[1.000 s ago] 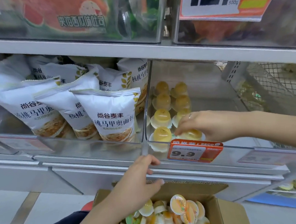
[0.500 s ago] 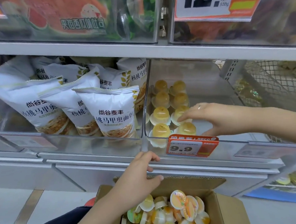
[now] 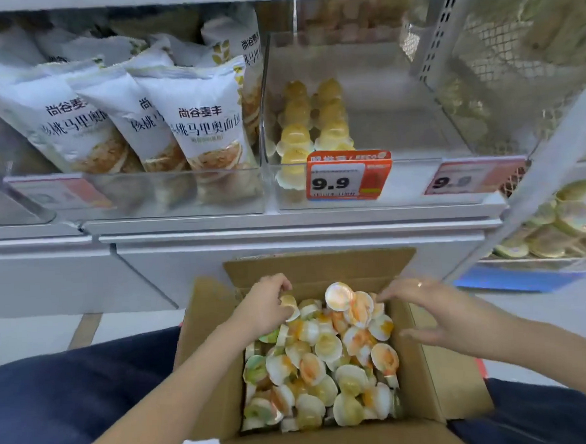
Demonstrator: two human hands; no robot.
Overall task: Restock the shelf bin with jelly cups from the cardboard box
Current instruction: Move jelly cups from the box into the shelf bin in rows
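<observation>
Head view: your left hand (image 3: 267,306) pinches a jelly cup (image 3: 289,305) in the cardboard box (image 3: 428,367); your right hand (image 3: 435,311) hovers spread. A weak pinch may drop it.

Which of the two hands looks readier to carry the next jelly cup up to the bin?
Left. The left hand already grips a yellow jelly cup in the cardboard box; the right hand hovers with nothing held.

Shop: price tags (image 3: 348,175), stocked shelves (image 3: 284,219)
</observation>
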